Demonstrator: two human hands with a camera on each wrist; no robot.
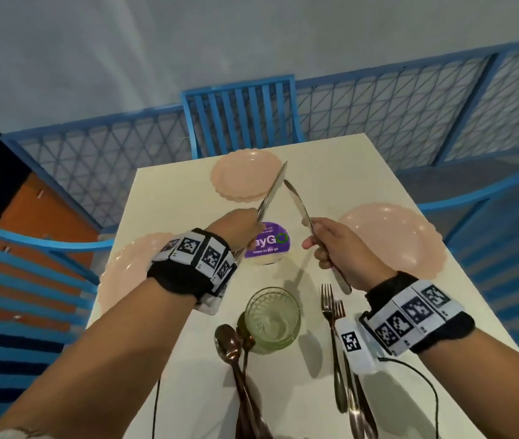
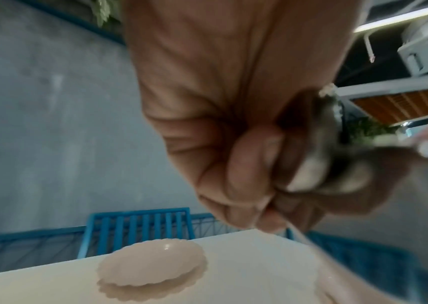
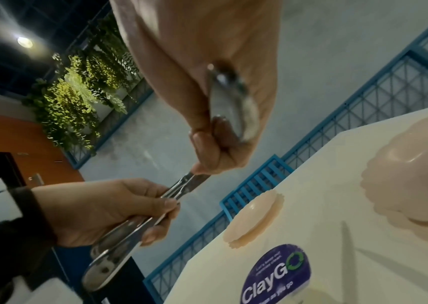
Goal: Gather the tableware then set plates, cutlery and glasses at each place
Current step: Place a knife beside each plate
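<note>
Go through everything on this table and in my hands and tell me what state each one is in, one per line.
Left hand: grips silver knives, more than one, blades raised.
Right hand: grips one silver knife, lifted off the table.
Three pink scalloped plates: upright, empty, at three sides.
Green ribbed drinking glass: upright, empty.
Copper spoons: lying beside the glass.
Forks: lying flat, unplaced.

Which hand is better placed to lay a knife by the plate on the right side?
The right hand: it already grips a knife and hovers right beside that pink plate, while the left hand is across the table.
</note>
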